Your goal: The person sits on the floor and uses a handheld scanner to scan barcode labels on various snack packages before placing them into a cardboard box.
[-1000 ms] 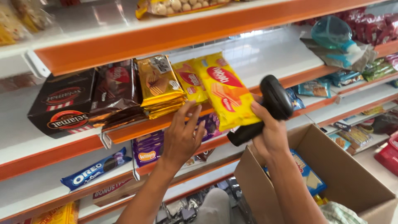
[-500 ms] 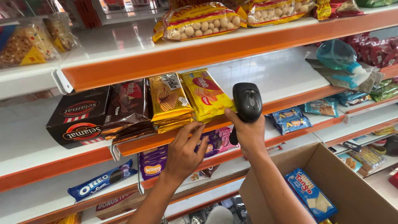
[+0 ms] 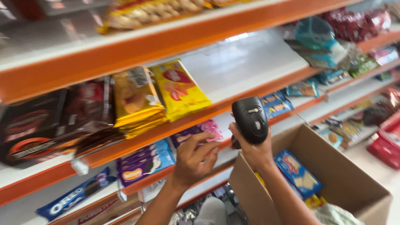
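Right hand (image 3: 255,152) grips black scanner (image 3: 250,119); left hand (image 3: 196,160) touches purple packet (image 3: 199,131).

Black all over on the barcode scanner (image 3: 251,120), with a pale grey label patch on its head. Left of the scanner, bright yellow with a red oval on a biscuit packet (image 3: 180,89), golden-orange on the packet stack (image 3: 136,101) beside that. Further left, dark brown with red-orange ovals on boxes (image 3: 37,127). Orange along the shelf edges (image 3: 158,43), white on top. Below the scanner, plain brown on the cardboard box (image 3: 333,175), blue with a red patch on the packet inside (image 3: 296,172).
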